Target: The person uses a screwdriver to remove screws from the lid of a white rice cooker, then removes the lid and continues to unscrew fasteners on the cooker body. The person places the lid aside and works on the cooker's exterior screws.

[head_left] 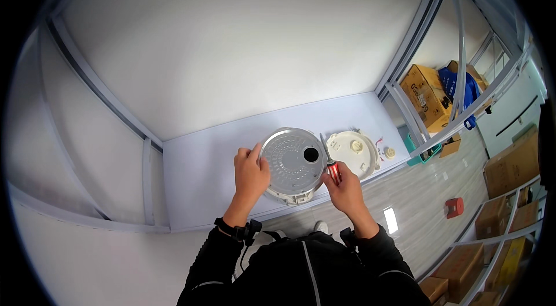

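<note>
A round cooker lid point(288, 161) is held at the table's front edge, its dimpled silver metal plate facing up. It has a dark round spot at the right and a cream rim with a latch-like part at the near side. My left hand point(252, 171) is closed on the lid's left edge. My right hand point(346, 188) is closed round a red-handled screwdriver point(333, 171), its shaft pointing away from me, and is close against the lid's right edge. Just right of it lies a cream round cover point(346, 147) with a small round piece on it.
The parts stand on a white table point(202, 158) against a pale wall panel. A small cream round part point(390, 152) lies near its right end. Metal frame posts point(414, 31) rise at both sides. Cartons point(425, 94), a teal basket point(412, 147) and a red stool point(454, 207) are to the right.
</note>
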A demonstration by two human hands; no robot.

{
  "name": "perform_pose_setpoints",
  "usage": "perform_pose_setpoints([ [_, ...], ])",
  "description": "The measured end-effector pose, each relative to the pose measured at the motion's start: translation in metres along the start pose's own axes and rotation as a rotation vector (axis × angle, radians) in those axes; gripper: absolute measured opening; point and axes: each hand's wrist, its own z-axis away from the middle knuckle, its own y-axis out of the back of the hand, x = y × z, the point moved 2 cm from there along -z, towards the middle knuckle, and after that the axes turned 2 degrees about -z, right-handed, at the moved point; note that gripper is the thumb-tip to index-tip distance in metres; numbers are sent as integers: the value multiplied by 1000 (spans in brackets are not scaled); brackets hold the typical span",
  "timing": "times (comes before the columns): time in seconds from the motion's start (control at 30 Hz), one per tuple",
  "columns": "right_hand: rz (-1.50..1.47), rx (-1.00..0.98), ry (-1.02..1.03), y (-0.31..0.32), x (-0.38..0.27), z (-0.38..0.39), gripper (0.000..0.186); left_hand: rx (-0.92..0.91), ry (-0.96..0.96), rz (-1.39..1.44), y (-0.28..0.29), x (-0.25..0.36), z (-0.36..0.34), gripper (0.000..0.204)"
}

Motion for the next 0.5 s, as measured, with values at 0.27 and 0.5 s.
perform_pose_setpoints([
  [0.27,12,44,61,-3,0,1,28,-38,28,3,4,5,-1,42],
  [0.5,11,39,36,-4,0,4,29,-70,35,-11,5,4,-5,44],
])
